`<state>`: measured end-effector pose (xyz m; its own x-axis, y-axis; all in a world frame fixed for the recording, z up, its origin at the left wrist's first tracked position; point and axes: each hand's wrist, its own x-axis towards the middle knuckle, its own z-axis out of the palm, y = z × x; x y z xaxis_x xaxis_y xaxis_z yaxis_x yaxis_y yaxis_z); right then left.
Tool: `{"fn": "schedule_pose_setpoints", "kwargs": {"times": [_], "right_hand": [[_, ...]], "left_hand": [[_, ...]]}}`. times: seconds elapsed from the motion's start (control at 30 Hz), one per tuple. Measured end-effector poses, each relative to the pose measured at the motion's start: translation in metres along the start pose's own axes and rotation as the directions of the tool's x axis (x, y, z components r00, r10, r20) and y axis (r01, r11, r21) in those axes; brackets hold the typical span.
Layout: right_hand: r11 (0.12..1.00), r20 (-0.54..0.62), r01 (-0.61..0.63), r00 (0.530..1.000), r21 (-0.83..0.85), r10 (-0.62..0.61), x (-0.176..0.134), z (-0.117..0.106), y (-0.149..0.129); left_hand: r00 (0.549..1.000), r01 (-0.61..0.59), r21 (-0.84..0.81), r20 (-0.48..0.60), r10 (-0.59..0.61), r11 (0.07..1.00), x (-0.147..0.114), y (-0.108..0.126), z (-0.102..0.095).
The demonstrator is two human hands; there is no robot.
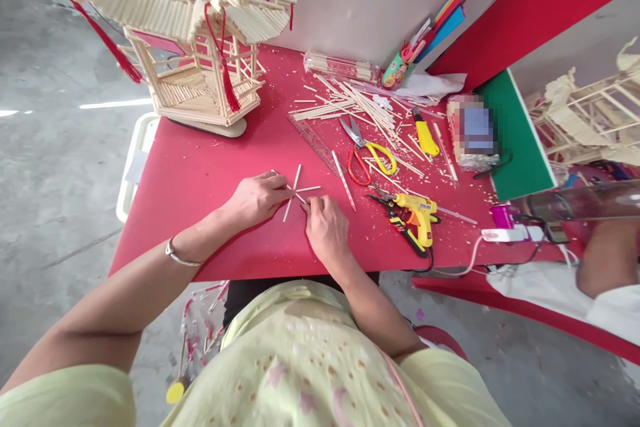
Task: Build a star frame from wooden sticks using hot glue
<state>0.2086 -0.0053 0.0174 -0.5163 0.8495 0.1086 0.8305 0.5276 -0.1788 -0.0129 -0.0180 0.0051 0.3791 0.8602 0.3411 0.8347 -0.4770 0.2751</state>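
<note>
Several thin wooden sticks (298,175) cross in a star shape low over the red tabletop, in front of me. My left hand (257,199) is closed at the left side of the star, its fingertips pinching a stick close to the crossing. On the lower right, my right hand (327,225) pinches the end of another stick between thumb and forefinger. Parts of both sticks are hidden by my fingers. A pencil (343,180) with a patterned barrel lies just beyond my right hand, and a clear ruler (314,140) is behind it.
A stick-built pavilion model (200,80) with red tassels stands at back left. Scissors (367,147), a yellow glue gun (420,213), pliers (400,223), a yellow utility knife (425,133) and loose sticks (370,107) lie rightward. Another person's arm (610,253) is at far right.
</note>
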Motion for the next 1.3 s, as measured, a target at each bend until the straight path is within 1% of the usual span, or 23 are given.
{"fn": "schedule_pose_setpoints", "kwargs": {"times": [0.13, 0.23, 0.43, 0.57, 0.67, 0.8, 0.93, 1.17, 1.23, 1.3], "right_hand": [[1.0, 0.096, 0.007, 0.995, -0.014, -0.006, 0.005, -0.006, 0.002], [1.0, 0.147, 0.01, 0.989, -0.015, -0.008, 0.01, -0.011, 0.001], [0.999, 0.242, -0.032, 0.97, -0.002, 0.031, 0.017, -0.022, 0.0], [0.996, 0.289, -0.059, 0.957, 0.072, 0.036, 0.021, -0.028, 0.002], [0.986, 0.321, -0.093, 0.946, 0.137, 0.044, 0.022, -0.031, 0.005], [0.956, 0.322, -0.13, 0.946, 0.264, 0.04, 0.023, -0.03, 0.009], [0.901, 0.314, -0.168, 0.949, 0.4, 0.038, 0.023, -0.025, 0.014], [0.849, 0.317, -0.204, 0.947, 0.488, 0.045, 0.022, -0.021, 0.017], [0.812, 0.325, -0.216, 0.945, 0.542, 0.035, 0.017, -0.024, 0.022], [0.752, 0.326, -0.232, 0.945, 0.617, 0.024, 0.009, -0.027, 0.03]], "left_hand": [[1.0, 0.006, 0.001, 0.016, -0.006, 1.0, 0.001, 0.002, -0.001], [1.0, 0.009, -0.008, 0.02, -0.009, 1.0, 0.001, 0.002, -0.002], [1.0, -0.017, 0.062, 0.009, 0.017, 0.998, 0.0, 0.002, 0.0], [0.999, -0.038, 0.063, -0.013, 0.038, 0.997, 0.0, 0.002, 0.0], [0.999, -0.032, 0.061, -0.011, 0.032, 0.998, 0.0, 0.002, 0.001], [1.0, -0.02, 0.064, -0.005, 0.02, 0.998, 0.0, 0.002, 0.002], [1.0, -0.024, 0.064, -0.013, 0.025, 0.998, 0.0, 0.001, 0.003], [0.999, -0.032, 0.065, -0.027, 0.034, 0.997, 0.0, 0.0, 0.006], [0.999, -0.023, 0.048, -0.023, 0.025, 0.999, 0.0, 0.0, 0.006], [1.0, -0.021, 0.035, -0.018, 0.022, 0.999, 0.0, -0.001, 0.006]]}}
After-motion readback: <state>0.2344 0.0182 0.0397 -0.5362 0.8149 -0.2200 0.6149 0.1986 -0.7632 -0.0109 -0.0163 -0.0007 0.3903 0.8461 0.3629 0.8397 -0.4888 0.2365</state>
